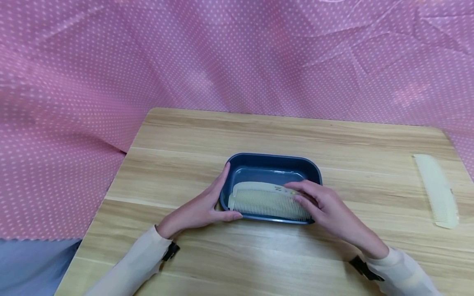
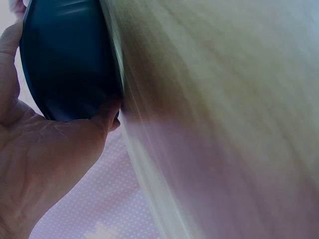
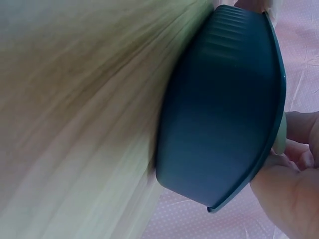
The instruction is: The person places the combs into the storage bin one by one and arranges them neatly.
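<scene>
A dark blue rectangular basin [image 1: 272, 156] with rounded corners stands on the wooden table. My left hand [image 1: 201, 207] holds its left end, thumb along the near side and fingers by the left wall. In the left wrist view the left hand [image 2: 47, 149] spans the end of the basin [image 2: 70, 55]. A pale cream comb [image 1: 266, 201] lies tilted inside the basin along the near wall, teeth toward me. My right hand [image 1: 329, 209] pinches its right end between thumb and fingers. The right wrist view shows only a sliver of the comb [image 3: 280, 135] above the basin rim.
A second pale comb [image 1: 438, 191] lies at the right of the table [image 1: 229, 131], its teeth facing left. Behind and to the left hangs a pink cloth [image 1: 222, 57] with white dots. Dark straps [image 1: 364, 269] sit at both wrists.
</scene>
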Action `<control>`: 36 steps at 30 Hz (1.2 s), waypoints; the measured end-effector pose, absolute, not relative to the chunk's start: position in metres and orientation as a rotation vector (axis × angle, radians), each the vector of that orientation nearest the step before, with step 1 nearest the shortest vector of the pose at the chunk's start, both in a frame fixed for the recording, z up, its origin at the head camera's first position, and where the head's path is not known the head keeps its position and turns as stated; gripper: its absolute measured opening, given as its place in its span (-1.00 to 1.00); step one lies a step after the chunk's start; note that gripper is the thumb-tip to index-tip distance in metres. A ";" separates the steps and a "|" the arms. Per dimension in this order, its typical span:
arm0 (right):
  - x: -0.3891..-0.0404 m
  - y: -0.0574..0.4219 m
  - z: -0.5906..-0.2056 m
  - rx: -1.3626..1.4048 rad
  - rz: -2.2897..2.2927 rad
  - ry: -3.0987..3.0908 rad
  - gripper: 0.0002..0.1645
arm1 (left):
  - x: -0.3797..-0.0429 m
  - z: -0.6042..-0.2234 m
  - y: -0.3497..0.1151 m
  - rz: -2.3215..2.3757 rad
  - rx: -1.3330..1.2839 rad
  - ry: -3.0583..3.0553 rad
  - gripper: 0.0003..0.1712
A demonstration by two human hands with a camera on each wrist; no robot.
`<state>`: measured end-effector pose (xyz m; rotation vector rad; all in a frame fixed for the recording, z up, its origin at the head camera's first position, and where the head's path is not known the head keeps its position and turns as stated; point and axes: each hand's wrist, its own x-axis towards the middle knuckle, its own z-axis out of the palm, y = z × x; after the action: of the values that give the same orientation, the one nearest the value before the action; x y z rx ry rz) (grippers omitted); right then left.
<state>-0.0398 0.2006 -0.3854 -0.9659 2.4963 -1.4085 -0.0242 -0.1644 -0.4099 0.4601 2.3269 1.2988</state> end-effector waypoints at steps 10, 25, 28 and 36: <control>-0.041 0.191 -0.386 -1.088 -1.326 2.551 -0.53 | -0.025 -0.408 -0.164 1.304 0.462 2.323 0.50; -0.041 0.186 -0.389 -1.139 -1.185 2.544 -0.52 | -0.026 -0.408 -0.164 1.321 0.450 2.312 0.51; -0.040 0.185 -0.391 -1.172 -1.149 2.557 -0.52 | -0.026 -0.408 -0.164 1.324 0.455 2.309 0.50; -0.037 0.182 -0.392 -1.138 -1.035 2.629 -0.50 | -0.026 -0.408 -0.163 1.322 0.438 2.301 0.51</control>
<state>-0.0369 0.1824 -0.3921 -1.1382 2.6291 -1.0348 -0.0257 -0.1628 -0.4075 0.4385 2.3008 1.3221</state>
